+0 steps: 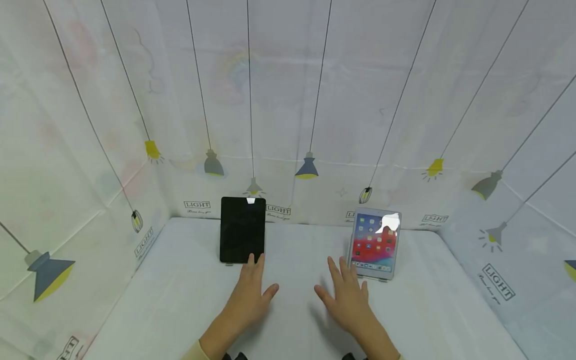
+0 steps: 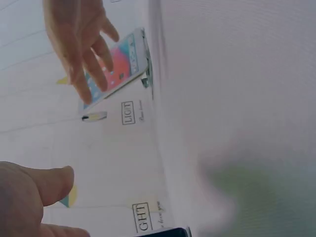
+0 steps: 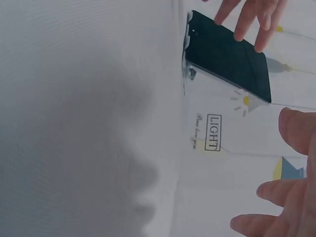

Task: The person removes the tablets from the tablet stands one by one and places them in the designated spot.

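Head view — high, forward, downward

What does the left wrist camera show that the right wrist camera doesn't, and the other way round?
Only the left wrist view shows the lit, white-framed tablet. Only the right wrist view shows most of the dark tablet; the left one catches just a corner at its bottom edge. Both show parts of the left hand and the right hand, boxed LIGHT lettering and the white tabletop.
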Demonstrator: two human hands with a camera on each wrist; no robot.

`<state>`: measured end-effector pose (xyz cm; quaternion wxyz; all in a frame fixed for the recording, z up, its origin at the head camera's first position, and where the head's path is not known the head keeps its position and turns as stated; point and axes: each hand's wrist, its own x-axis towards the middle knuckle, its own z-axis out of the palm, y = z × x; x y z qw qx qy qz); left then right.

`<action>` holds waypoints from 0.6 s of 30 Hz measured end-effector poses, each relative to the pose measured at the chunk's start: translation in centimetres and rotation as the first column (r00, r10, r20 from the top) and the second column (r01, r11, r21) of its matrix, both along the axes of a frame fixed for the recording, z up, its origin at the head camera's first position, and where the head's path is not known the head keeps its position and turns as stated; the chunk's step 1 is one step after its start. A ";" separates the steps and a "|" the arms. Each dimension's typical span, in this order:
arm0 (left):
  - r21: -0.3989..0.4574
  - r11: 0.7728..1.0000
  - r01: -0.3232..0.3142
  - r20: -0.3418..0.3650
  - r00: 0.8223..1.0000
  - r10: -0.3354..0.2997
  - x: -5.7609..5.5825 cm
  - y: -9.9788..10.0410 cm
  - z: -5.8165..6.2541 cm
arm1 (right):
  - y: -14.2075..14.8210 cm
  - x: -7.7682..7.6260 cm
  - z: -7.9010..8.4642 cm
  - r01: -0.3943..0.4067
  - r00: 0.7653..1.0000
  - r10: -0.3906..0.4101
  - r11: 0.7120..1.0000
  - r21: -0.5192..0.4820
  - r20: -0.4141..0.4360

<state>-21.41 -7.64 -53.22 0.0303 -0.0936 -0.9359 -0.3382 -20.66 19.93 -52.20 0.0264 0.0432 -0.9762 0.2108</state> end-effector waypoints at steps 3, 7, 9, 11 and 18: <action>0.096 0.995 -0.017 0.024 1.000 0.015 -0.2 -0.5 0.4 | 0.0 -0.4 0.0 -0.022 0.999 0.021 0.998 -0.062 -0.025; 0.202 0.977 -0.061 0.036 0.998 0.054 -0.5 -1.2 1.2 | 0.1 -1.2 0.0 -0.058 0.997 0.046 0.981 -0.187 -0.068; 0.272 0.959 -0.085 0.052 0.996 0.074 -0.6 -1.6 1.8 | 0.0 -1.6 0.1 -0.069 0.995 0.050 0.968 -0.241 -0.087; 0.355 0.929 -0.109 0.070 0.993 0.090 -0.8 -2.0 2.2 | -0.2 -2.0 0.3 -0.074 0.994 0.047 0.955 -0.286 -0.099; 0.563 0.812 -0.154 0.124 0.987 0.101 -1.8 -4.0 2.4 | -1.5 -3.5 0.8 -0.076 0.997 0.060 0.860 -0.505 -0.049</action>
